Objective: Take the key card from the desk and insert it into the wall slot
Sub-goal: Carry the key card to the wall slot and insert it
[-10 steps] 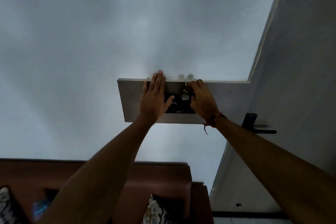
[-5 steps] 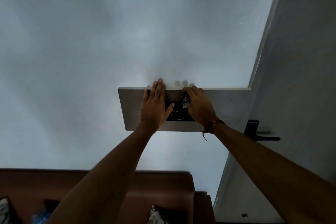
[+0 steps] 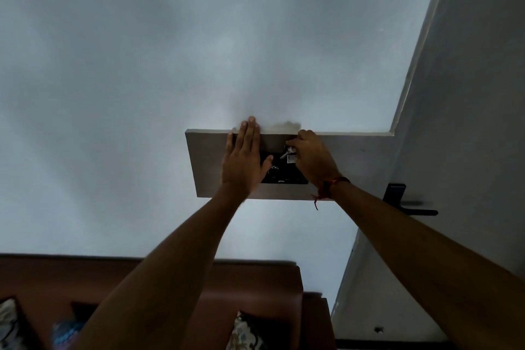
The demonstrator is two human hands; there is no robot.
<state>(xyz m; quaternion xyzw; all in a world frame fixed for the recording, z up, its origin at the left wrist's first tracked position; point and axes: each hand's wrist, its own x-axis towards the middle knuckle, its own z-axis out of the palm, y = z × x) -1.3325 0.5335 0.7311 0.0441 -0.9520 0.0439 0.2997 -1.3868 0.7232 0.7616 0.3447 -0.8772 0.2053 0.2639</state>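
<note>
A black switch unit with the wall slot (image 3: 284,172) is set in a grey wall panel (image 3: 207,162). My left hand (image 3: 244,162) lies flat against the panel, fingers together and pointing up, covering the unit's left side. My right hand (image 3: 311,158) is closed at the unit's upper right, pinching a small pale key card with a silver key ring (image 3: 288,154) against the top of the black unit. Whether the card is inside the slot I cannot tell. A red thread bracelet circles my right wrist.
A grey door (image 3: 468,122) with a black lever handle (image 3: 406,202) stands at the right. Below is a brown sofa (image 3: 142,287) with patterned cushions (image 3: 244,332). The plain grey wall (image 3: 142,65) fills the rest.
My right hand has shifted slightly up and right at the black unit, and the card with its key ring shows more clearly. The camera has tilted a little. My left hand stays flat.
</note>
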